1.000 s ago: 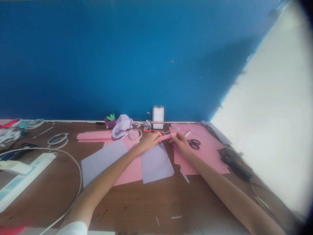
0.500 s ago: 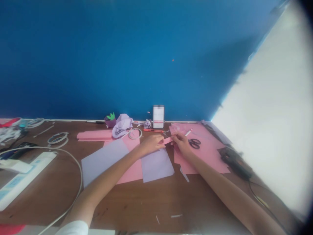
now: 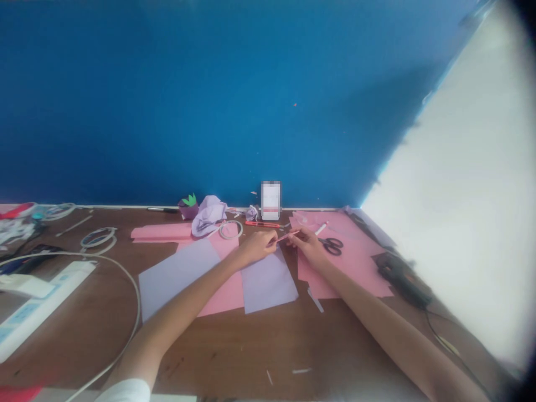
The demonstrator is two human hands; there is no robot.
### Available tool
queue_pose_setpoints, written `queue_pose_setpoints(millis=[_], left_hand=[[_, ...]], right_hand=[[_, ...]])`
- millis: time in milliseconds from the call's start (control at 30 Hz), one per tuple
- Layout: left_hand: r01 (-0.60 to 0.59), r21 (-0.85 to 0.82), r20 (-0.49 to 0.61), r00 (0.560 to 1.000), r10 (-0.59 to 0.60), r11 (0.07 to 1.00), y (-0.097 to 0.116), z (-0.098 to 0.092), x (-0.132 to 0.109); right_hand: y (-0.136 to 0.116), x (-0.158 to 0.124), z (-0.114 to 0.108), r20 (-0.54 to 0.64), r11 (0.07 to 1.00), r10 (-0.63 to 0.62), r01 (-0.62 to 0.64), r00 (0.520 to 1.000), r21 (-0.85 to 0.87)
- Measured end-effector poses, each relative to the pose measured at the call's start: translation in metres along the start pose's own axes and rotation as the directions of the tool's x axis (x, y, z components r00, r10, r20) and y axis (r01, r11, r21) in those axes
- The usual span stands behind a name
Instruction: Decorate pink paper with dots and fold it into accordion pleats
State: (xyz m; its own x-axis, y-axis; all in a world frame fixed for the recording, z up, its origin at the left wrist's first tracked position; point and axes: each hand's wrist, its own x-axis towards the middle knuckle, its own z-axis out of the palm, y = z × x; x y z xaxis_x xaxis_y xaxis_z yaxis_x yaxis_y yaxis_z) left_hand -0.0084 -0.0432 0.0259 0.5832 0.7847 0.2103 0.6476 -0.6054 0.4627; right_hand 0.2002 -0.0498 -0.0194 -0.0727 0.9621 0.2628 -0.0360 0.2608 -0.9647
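My left hand (image 3: 260, 245) and my right hand (image 3: 307, 243) meet over the far middle of the brown table (image 3: 234, 346). Both pinch a small pink paper strip (image 3: 286, 237) stretched between their fingertips, seen almost edge-on. Beneath the hands lie lilac paper sheets (image 3: 268, 282) and pink paper sheets (image 3: 352, 259). A white marker (image 3: 321, 228) and black scissors (image 3: 334, 245) rest on the pink paper just right of my right hand.
A white power strip (image 3: 37, 301) with a looping cable (image 3: 125, 312) lies at the left. Tape rolls (image 3: 99, 239), a crumpled lilac paper (image 3: 208, 215), a small purple pot (image 3: 188, 207) and a phone stand (image 3: 271, 200) line the blue wall. A black tool (image 3: 402, 273) sits right.
The pink strip was a broader band held flat between the hands; it now shows as a thin edge and the hands have drawn closer together.
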Motion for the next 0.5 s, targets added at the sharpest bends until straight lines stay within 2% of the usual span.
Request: queue_pose_setpoints(millis=[300,400,500], left_hand=[[0.040,-0.260,0.011,0.999,-0.039,0.965,-0.0057,0.0002,0.0002],[0.027,-0.300,0.018,1.000,-0.022,0.953,-0.0074,-0.0010,0.0013],[0.064,-0.296,0.058,0.997,-0.049,0.953,-0.0109,-0.0029,0.0030]], right_hand=[[0.0086,0.0028,-0.0003,-0.007,0.997,-0.012,0.011,1.000,-0.078],[0.0056,0.0009,0.0005,0.008,0.996,-0.014,0.014,1.000,-0.093],[0.0026,0.0004,0.0007,0.045,0.994,0.009,-0.004,0.999,-0.108]])
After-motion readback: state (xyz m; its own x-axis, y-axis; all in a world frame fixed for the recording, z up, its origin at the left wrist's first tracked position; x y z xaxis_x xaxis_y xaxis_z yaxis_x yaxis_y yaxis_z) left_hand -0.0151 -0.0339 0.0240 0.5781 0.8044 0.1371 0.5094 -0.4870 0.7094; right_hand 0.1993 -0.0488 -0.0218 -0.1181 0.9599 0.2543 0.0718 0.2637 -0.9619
